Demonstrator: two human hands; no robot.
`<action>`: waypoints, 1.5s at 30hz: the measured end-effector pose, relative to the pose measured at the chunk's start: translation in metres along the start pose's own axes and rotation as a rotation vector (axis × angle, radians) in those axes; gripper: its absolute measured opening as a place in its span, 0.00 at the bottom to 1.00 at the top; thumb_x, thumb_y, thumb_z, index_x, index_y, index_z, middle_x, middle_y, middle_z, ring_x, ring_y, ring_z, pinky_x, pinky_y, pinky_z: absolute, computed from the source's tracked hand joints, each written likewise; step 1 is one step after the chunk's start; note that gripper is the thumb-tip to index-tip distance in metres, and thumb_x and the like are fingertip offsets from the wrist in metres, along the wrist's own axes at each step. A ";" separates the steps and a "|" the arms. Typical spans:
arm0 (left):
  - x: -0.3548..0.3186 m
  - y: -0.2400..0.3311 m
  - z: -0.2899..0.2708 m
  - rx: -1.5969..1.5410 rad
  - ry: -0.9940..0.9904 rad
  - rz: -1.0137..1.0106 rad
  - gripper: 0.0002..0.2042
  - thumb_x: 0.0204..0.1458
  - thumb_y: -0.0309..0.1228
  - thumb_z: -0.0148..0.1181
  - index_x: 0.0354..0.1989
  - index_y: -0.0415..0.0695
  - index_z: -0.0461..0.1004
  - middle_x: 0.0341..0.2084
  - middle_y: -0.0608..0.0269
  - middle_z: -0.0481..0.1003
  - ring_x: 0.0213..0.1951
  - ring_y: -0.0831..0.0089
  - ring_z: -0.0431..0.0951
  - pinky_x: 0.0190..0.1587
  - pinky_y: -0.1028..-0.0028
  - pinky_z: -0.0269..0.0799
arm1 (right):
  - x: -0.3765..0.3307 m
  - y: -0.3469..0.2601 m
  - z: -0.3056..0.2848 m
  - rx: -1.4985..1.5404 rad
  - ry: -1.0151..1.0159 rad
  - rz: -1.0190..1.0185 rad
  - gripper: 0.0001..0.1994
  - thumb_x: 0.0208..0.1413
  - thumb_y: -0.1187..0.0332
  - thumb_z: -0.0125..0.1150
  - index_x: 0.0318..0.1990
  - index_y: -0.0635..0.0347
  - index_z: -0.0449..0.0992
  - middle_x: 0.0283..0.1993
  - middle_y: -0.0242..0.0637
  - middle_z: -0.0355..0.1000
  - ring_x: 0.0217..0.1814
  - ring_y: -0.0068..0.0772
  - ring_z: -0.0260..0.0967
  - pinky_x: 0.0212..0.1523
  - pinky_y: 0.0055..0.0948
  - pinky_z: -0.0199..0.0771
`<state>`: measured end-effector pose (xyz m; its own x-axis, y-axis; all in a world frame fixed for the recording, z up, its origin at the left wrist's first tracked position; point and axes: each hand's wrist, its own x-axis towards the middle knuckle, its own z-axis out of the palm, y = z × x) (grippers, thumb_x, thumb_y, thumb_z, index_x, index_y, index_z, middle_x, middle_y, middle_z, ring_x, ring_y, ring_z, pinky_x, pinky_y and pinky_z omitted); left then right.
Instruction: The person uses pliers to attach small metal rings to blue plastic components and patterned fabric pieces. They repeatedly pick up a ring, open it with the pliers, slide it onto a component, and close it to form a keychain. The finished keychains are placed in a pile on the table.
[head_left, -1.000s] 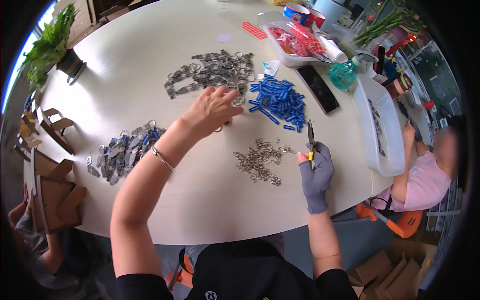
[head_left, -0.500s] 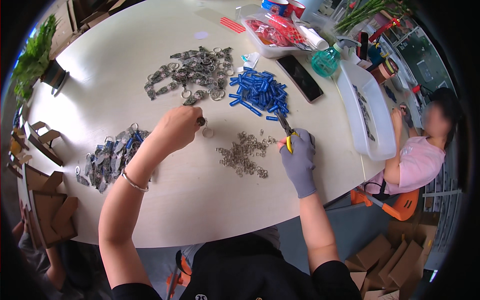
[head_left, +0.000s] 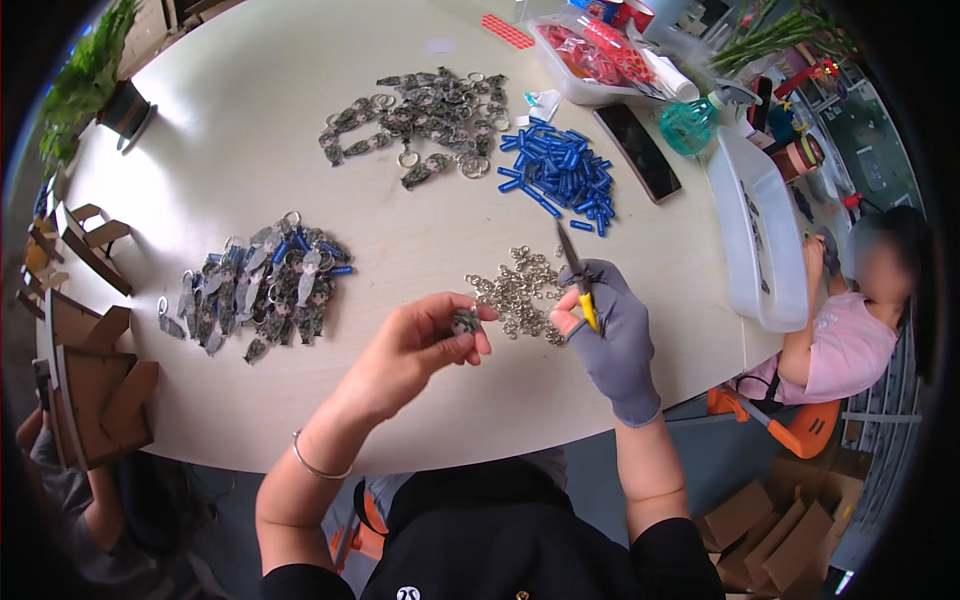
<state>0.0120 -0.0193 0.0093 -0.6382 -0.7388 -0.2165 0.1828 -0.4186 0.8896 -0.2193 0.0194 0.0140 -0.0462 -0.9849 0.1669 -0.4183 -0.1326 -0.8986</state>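
Round white table [head_left: 250, 130], orange chair [head_left: 800, 425], cardboard boxes [head_left: 745, 515]

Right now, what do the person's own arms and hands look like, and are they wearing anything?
The left hand is bare, with a thin silver bangle round the wrist. The right hand wears a grey fabric glove that ends just past the wrist. Both forearms are uncovered, and short black sleeves show at the upper arms near the bottom of the picture.
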 end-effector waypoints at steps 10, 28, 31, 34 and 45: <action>-0.021 0.002 0.009 0.075 -0.015 -0.076 0.14 0.62 0.35 0.53 0.49 0.40 0.72 0.26 0.71 0.71 0.28 0.85 0.67 0.32 0.82 0.65 | 0.017 -0.039 0.012 -0.080 -0.342 -0.201 0.06 0.40 0.77 0.67 0.29 0.65 0.77 0.46 0.46 0.67 0.46 0.38 0.67 0.46 0.31 0.66; -0.022 0.007 0.011 0.287 -0.027 -0.067 0.11 0.61 0.32 0.53 0.47 0.39 0.72 0.21 0.66 0.70 0.25 0.81 0.67 0.30 0.77 0.65 | 0.031 -0.036 0.014 -0.254 -0.432 -0.483 0.11 0.39 0.74 0.69 0.31 0.62 0.74 0.45 0.41 0.68 0.48 0.46 0.64 0.49 0.41 0.65; -0.021 0.009 0.009 0.319 -0.054 -0.096 0.10 0.61 0.32 0.53 0.44 0.38 0.72 0.21 0.66 0.70 0.25 0.81 0.67 0.30 0.77 0.64 | 0.033 -0.037 0.012 -0.294 -0.464 -0.521 0.11 0.39 0.73 0.69 0.31 0.62 0.73 0.46 0.41 0.68 0.48 0.46 0.64 0.49 0.41 0.65; -0.020 0.011 0.008 0.300 -0.063 -0.129 0.12 0.60 0.34 0.56 0.44 0.38 0.73 0.22 0.69 0.70 0.25 0.84 0.67 0.28 0.80 0.65 | 0.034 -0.039 0.014 -0.321 -0.459 -0.547 0.12 0.39 0.73 0.69 0.32 0.62 0.73 0.46 0.41 0.68 0.48 0.46 0.63 0.50 0.41 0.64; -0.020 0.010 0.007 0.485 -0.078 -0.045 0.11 0.59 0.33 0.55 0.34 0.36 0.72 0.20 0.58 0.72 0.22 0.74 0.69 0.28 0.71 0.65 | 0.033 -0.035 0.018 -0.299 -0.454 -0.580 0.11 0.40 0.73 0.68 0.32 0.61 0.72 0.46 0.41 0.67 0.48 0.46 0.64 0.50 0.41 0.64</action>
<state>0.0217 -0.0052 0.0252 -0.6950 -0.6761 -0.2447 -0.2035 -0.1415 0.9688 -0.1900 -0.0106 0.0436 0.6007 -0.7258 0.3354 -0.4913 -0.6660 -0.5614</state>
